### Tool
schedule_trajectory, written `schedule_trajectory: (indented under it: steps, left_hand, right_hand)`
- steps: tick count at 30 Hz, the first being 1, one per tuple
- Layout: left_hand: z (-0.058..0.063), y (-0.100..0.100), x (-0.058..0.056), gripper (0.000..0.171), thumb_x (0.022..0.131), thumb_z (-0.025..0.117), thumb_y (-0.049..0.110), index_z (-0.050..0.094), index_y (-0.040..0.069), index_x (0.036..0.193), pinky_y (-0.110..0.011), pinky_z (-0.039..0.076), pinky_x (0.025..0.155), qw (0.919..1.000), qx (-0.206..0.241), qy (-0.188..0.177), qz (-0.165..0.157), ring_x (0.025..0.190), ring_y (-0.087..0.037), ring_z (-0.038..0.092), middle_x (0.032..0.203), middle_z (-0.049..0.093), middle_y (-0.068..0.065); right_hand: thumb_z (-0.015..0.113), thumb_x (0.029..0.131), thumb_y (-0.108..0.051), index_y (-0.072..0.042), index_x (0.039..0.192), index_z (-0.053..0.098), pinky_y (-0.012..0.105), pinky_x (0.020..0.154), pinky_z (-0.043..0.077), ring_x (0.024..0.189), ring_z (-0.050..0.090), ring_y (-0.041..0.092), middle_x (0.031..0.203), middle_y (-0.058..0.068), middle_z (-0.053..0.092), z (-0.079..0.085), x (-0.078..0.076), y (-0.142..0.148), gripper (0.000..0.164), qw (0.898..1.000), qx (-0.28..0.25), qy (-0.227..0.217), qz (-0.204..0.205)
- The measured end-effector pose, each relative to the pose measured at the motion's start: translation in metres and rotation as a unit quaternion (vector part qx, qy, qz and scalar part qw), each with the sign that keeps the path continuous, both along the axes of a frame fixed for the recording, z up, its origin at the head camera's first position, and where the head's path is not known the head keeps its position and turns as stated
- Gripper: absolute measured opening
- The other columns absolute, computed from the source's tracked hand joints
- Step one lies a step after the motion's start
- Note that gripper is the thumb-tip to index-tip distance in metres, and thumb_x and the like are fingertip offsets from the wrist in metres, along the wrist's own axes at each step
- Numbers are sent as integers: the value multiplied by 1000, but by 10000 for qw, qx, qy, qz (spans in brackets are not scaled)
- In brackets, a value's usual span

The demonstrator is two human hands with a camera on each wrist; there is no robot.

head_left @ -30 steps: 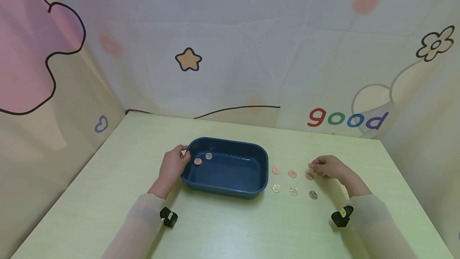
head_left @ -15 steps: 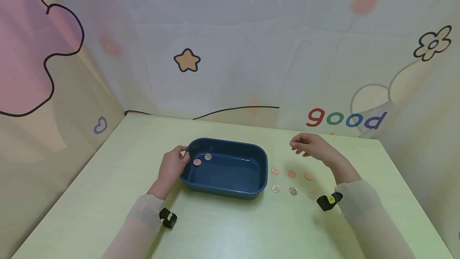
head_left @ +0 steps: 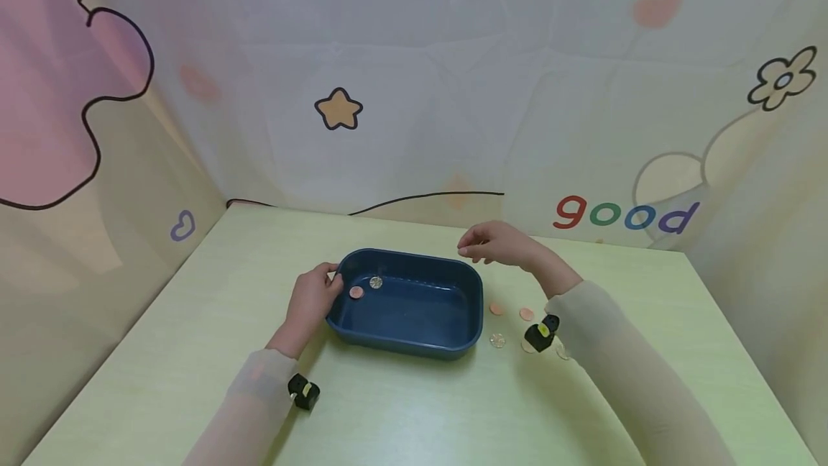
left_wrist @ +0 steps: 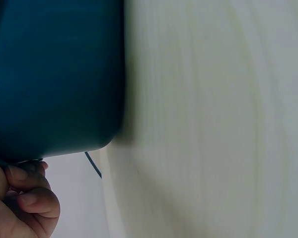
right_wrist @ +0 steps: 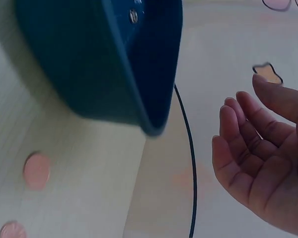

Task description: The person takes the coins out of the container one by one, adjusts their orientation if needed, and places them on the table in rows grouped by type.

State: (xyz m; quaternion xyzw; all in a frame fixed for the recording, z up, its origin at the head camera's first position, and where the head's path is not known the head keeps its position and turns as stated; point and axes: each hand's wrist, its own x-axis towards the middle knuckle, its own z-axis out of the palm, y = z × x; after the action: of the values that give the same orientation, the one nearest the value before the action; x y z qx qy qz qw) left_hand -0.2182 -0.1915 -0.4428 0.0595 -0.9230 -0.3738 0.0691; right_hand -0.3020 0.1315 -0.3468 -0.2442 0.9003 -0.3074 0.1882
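Note:
A dark blue rectangular tub [head_left: 404, 340] stands on the table. My left hand [head_left: 312, 300] grips its left rim, and curled fingers show beneath that edge in the left wrist view. Inside the tub, near that end, lie a copper-coloured coin [head_left: 356, 293] and a pale gold coin [head_left: 376, 282]. Over the tub's far right corner hovers my right hand [head_left: 498, 243]; the right wrist view shows its fingers loosely bent, thumb apart, with nothing between them. Right of the tub lie copper coins [head_left: 496, 308] in a back row and gold coins [head_left: 497, 340] in front, partly covered by the right sleeve and wrist camera.
The pale wooden table [head_left: 401, 416] runs back to a printed cloth backdrop [head_left: 414, 128], with cloth at both sides too. A black camera [head_left: 542, 334] on the right wrist hangs over the coin rows, and another camera [head_left: 304, 391] sits on the left wrist.
My right hand has risen from beside the far right copper coin and swung left to the tub's back right corner. The left hand and tub have stayed put.

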Motion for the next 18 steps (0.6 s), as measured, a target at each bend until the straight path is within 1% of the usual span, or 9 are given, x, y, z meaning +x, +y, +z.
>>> schedule_trajectory:
  steps: [3,6,9,12,15,18]
  left_hand:
    - [0,0,0,38,101,53,14,64,-6,131,-26,33,55,10000,-1,10,-6,54,-14,38,63,42,1]
    - [0,0,1,38,100,53,14,64,-6,131,-27,33,55,10000,14,19,-21,54,-14,39,63,43,0]
    - [0,0,1,38,100,53,14,64,-6,131,-27,34,55,10000,4,5,-47,55,-15,40,64,44,-1]
    - [0,0,0,38,100,53,14,64,-6,131,-26,33,55,10000,-26,2,-45,55,-15,40,64,45,-1]
    - [-1,-1,-1,38,100,53,14,64,-6,131,-26,33,55,10000,-50,-1,-12,56,-15,41,65,46,-2]
    - [-1,-1,-1,39,100,53,14,64,-6,132,-26,33,55,10000,-55,-10,2,57,-15,41,66,45,-2]
  right_hand:
    - [60,102,-21,3,125,67,40,89,59,99,70,28,115,19,73,1,-3,-23,34,9991,260,76,334]
    - [61,101,-23,0,127,68,36,88,59,100,71,25,117,17,74,-2,-5,-44,35,9977,405,22,536]
    - [62,101,-22,-1,127,68,33,86,59,100,71,25,119,17,73,-9,-7,-62,34,9965,436,-144,695]
    - [62,101,-20,0,126,68,29,81,57,96,70,24,116,17,74,-18,-10,-76,32,9953,420,-299,813]
    - [63,100,-18,0,125,68,26,76,54,89,68,20,111,16,74,-26,-13,-87,31,9945,426,-326,903]
    - [64,99,-17,1,125,68,25,75,54,86,67,17,109,15,75,-33,-17,-97,31,9936,459,-342,977]
